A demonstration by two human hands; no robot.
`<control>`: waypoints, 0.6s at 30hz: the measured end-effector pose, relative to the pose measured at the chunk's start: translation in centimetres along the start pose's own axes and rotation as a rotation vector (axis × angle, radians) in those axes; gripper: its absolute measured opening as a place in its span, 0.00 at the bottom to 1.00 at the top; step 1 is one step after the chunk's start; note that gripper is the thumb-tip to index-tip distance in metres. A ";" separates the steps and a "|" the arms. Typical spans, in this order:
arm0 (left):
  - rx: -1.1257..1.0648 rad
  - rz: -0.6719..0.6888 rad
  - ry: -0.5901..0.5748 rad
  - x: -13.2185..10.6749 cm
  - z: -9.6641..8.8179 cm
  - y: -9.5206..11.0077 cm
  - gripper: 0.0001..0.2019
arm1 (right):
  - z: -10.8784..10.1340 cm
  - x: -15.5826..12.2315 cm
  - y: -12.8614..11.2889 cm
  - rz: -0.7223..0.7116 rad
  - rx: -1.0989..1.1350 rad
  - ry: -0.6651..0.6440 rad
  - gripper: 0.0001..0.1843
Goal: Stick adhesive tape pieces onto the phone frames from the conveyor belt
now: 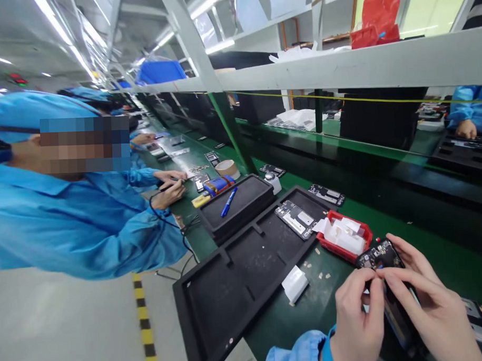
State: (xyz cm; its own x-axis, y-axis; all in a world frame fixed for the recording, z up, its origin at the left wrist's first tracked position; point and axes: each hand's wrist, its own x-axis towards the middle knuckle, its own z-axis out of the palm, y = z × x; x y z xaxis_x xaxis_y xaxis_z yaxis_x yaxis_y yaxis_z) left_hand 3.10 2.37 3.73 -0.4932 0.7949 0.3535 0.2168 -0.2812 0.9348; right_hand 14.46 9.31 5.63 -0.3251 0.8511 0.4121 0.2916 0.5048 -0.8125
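An opened phone (pixel 380 255) with bare circuit parts at its top is tilted up at the lower right. My right hand (pixel 437 300) is wrapped round its far edge, the thumb resting across its face. My left hand (pixel 358 310) is closed in a pinch over the phone, its fingertips meeting the right thumb. Whatever lies between those fingertips is hidden. Just beyond the phone stands a red bin (pixel 346 256) with white paper pieces inside. Nearer the middle, a folded white paper (pixel 295 285) lies on the green bench (pixel 320 296) among small scraps.
A long black tray (pixel 244 270) holds another phone frame (pixel 295 219). Behind it are stacked black trays (pixel 242 204) with a blue marker (pixel 228 202), and a tape roll (pixel 227 169). A co-worker in blue (pixel 80 223) sits at left. A metal shelf (pixel 363 68) runs overhead.
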 end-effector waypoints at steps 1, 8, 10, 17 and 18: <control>0.010 0.013 0.001 0.0 0.1 -0.2 0.12 | -0.2 0.2 0.1 -0.017 -0.008 -0.003 0.10; 0.146 0.125 -0.058 0.4 -0.5 0.0 0.15 | -1.4 1.7 0.6 -0.248 -0.101 -0.127 0.07; 0.157 0.136 -0.049 0.5 -0.7 0.3 0.14 | -1.4 2.1 0.5 -0.323 -0.162 -0.194 0.06; 0.032 0.035 -0.015 1.1 -2.1 0.7 0.09 | -1.4 2.5 -1.4 -0.518 -0.109 -0.325 0.05; 0.011 0.014 -0.004 1.1 -2.5 0.6 0.09 | -1.3 2.9 -1.5 -0.476 -0.051 -0.329 0.04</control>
State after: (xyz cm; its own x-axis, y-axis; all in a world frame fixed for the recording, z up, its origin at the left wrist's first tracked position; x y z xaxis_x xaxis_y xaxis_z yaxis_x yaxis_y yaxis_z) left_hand 0.60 1.76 4.81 -0.4866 0.7933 0.3660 0.2327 -0.2861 0.9295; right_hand 14.22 11.22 8.61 -0.6908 0.4437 0.5709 0.0856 0.8342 -0.5447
